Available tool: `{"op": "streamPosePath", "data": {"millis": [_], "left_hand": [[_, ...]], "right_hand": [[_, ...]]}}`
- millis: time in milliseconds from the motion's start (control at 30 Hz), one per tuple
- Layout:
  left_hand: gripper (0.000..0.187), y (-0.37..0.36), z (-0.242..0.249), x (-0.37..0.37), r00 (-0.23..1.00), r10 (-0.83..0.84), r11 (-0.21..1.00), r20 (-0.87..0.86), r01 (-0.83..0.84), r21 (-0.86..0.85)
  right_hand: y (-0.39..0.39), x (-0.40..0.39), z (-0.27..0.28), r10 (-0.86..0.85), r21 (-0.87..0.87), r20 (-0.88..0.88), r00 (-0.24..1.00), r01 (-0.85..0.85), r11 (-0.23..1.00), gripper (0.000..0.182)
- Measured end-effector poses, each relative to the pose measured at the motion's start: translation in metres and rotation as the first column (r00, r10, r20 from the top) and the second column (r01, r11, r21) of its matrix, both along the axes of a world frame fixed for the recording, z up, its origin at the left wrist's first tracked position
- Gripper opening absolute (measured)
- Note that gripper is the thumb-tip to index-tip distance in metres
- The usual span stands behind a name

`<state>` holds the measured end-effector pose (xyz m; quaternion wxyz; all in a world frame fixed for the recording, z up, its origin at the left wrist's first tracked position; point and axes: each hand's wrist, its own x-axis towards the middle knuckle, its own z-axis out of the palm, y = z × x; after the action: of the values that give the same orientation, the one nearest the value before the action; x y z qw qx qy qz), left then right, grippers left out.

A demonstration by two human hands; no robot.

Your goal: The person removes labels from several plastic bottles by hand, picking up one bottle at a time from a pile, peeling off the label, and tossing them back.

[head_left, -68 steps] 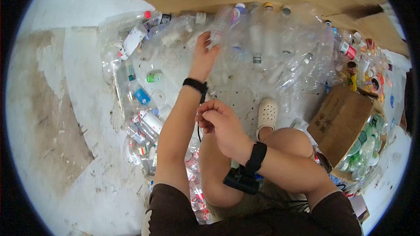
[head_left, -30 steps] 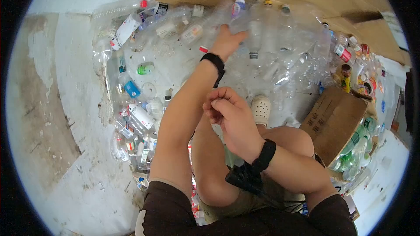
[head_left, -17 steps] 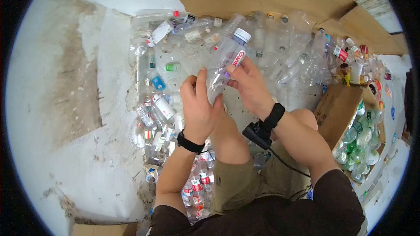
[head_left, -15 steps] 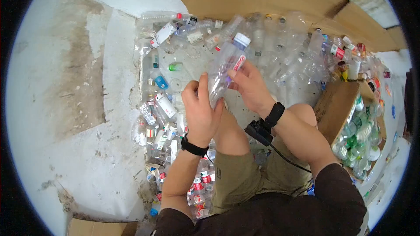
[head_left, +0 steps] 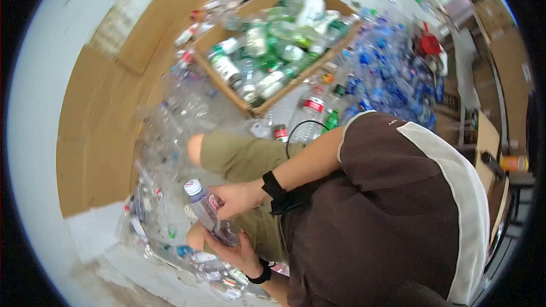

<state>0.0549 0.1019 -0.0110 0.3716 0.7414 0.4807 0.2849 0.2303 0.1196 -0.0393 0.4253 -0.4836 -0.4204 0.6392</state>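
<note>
A clear plastic bottle (head_left: 203, 211) with a white cap and a red-and-white label is held at a tilt between both hands, above my lap. My left hand (head_left: 240, 252) grips it around the base end. The fingers of my right hand (head_left: 239, 198) are closed at the label, pinching at the side of the bottle. Whether the label itself is between those fingers cannot be made out.
A cardboard box (head_left: 199, 62) full of green and clear bottles stands at my right. Beyond it lies a pile of blue-tinted bottles (head_left: 392, 74). Clear bottles (head_left: 165, 148) lie along a cardboard wall (head_left: 108, 131). A red dustpan (head_left: 427, 42) is farther back.
The view has swung to the right, bringing the box and the blue-tinted bottles into sight. Both hands still hold the same bottle, now lower and closer to my lap.
</note>
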Motion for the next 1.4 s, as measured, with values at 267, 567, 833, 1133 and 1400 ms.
{"op": "streamPosePath", "data": {"millis": [267, 567, 833, 1133, 1400], "left_hand": [[0.087, -0.029, 0.025, 0.052, 0.878, -0.459, 0.818, 0.138, 0.478, -0.32], [0.082, -0.029, 0.016, 0.105, 0.828, -0.561, 0.823, -0.022, 0.555, -0.121], [0.055, -0.011, 0.011, 0.049, 0.96, -0.134, 0.888, 0.247, 0.227, -0.401], [0.045, -0.005, -0.005, 0.007, 0.98, 0.003, 0.891, 0.201, 0.088, -0.445], [0.046, 0.008, -0.003, -0.004, 0.981, 0.01, 0.935, 0.194, 0.06, -0.351]], "right_hand": [[-0.106, 0.091, -0.009, -0.339, -0.051, -0.529, 0.778, 0.369, 0.928, 0.041], [-0.114, 0.102, -0.01, -0.308, -0.084, -0.553, 0.774, 0.316, 0.945, 0.048], [-0.21, 0.28, -0.172, -0.756, -0.351, -0.642, -0.126, 0.925, 0.143, 0.033], [-0.376, 0.286, -0.216, -0.896, -0.397, -0.257, -0.361, 0.885, -0.243, 0.055], [-0.429, 0.322, -0.196, -0.623, -0.322, -0.001, -0.782, 0.59, -0.74, 0.046]]}}
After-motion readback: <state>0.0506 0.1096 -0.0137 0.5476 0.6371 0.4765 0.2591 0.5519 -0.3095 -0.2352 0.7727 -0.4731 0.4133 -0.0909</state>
